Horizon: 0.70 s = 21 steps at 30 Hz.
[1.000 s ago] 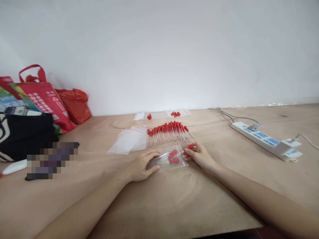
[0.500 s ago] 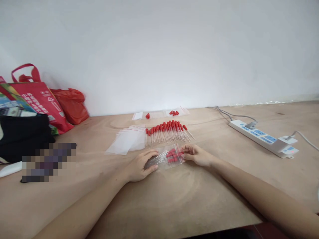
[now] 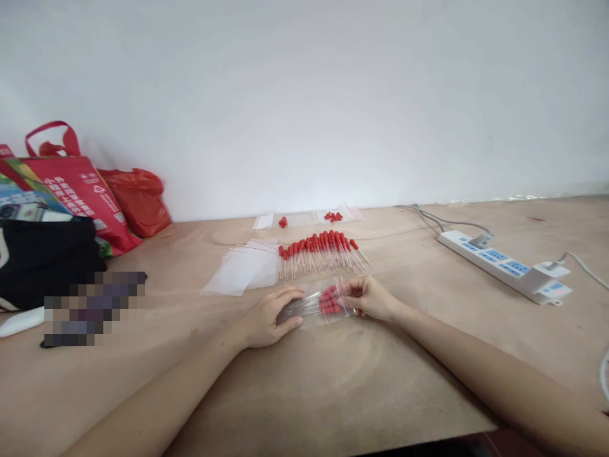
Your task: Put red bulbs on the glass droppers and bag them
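Note:
In front of me on the table lies a clear zip bag (image 3: 310, 321) with several red-bulbed droppers (image 3: 329, 301) inside, bulbs to the right and thin stems to the left. My left hand (image 3: 272, 317) grips the bag's left end, thumb below and fingers above. The fingers of my right hand (image 3: 370, 298) are closed on the zip end at the right, close to the bulbs. Just beyond the bag, a row of loose droppers (image 3: 314, 251) lies side by side, red bulbs pointing away. A fan of flat zip bags (image 3: 242, 270) rests left of that row.
Along the wall lie more zip bags (image 3: 301, 220) with small red bulbs (image 3: 333, 217). A white power strip (image 3: 499, 261) with plugs and cords is at the right. Red shopping bags (image 3: 80, 190), a black bag (image 3: 47, 260) and a pixelated object (image 3: 95, 309) occupy the left.
My right hand has shifted slightly at the bag's zip end, its fingers now over the edge. The bulbs inside lie more evenly lined up. My left hand has stayed in place.

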Tool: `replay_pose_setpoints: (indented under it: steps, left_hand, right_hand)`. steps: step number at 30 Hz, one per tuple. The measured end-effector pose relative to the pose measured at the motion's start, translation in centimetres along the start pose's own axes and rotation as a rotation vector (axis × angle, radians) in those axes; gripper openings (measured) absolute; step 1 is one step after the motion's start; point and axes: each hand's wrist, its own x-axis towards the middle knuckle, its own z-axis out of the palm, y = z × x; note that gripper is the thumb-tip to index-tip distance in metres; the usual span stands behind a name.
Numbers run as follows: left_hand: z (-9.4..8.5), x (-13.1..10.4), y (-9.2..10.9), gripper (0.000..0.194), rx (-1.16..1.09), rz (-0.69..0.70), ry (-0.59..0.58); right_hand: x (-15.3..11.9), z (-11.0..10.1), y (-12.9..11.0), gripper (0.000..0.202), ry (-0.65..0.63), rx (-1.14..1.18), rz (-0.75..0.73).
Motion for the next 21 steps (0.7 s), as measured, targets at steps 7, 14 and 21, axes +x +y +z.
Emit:
replay_pose_setpoints:
  steps: [7, 14, 21]
  left_hand:
    - [-0.3, 0.0, 0.2, 0.039, -0.01, -0.006, -0.016]
    - [-0.2, 0.1, 0.1, 0.038, -0.017, 0.009, -0.041]
    - [-0.4, 0.1, 0.3, 0.036, -0.046, -0.003, -0.033]
  right_hand:
    - [0.6, -2.3, -0.5, 0.024, 0.126, -0.246, -0.058]
    - [5.7, -6.9, -0.7, 0.025, 0.709, -0.795, 0.013]
    - [8.8, -7.6, -0.5, 0.028, 0.645, -0.828, 0.126]
